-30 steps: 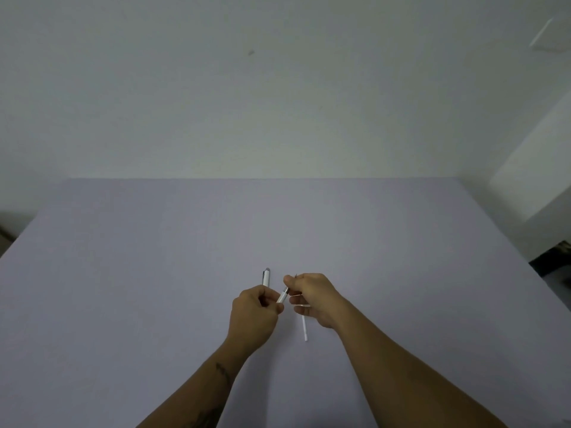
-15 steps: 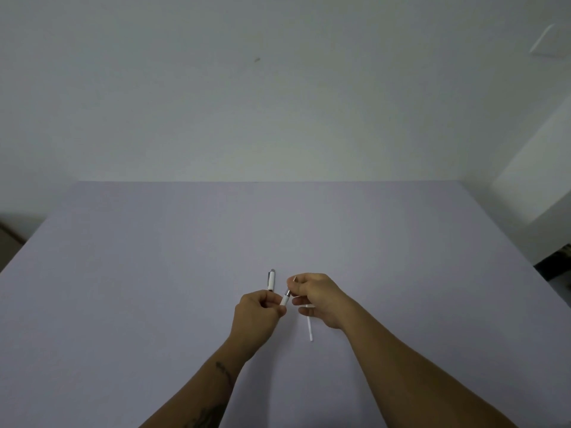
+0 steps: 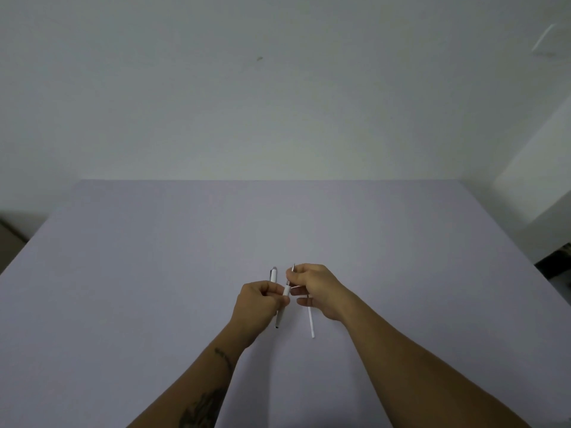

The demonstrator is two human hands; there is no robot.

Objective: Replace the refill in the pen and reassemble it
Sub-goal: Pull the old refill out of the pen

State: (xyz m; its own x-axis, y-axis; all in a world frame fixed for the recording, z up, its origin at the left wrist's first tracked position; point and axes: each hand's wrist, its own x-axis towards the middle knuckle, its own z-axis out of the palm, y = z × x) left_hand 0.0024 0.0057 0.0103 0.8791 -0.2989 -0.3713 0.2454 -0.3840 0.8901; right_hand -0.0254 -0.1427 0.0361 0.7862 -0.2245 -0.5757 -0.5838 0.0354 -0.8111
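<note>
The desk (image 3: pixel 154 273) is bare all around (lots of room); only the pen (image 3: pixel 273 275) and white refill (image 3: pixel 311 322) lie by the hands.

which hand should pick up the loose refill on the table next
Right, probably. The white refill lies directly under the right hand, its top near those fingers; the left hand grips the pen barrel farther away.

Dim white wall (image 3: pixel 278 103), seemingly lavender table (image 3: pixel 154 273).
</note>
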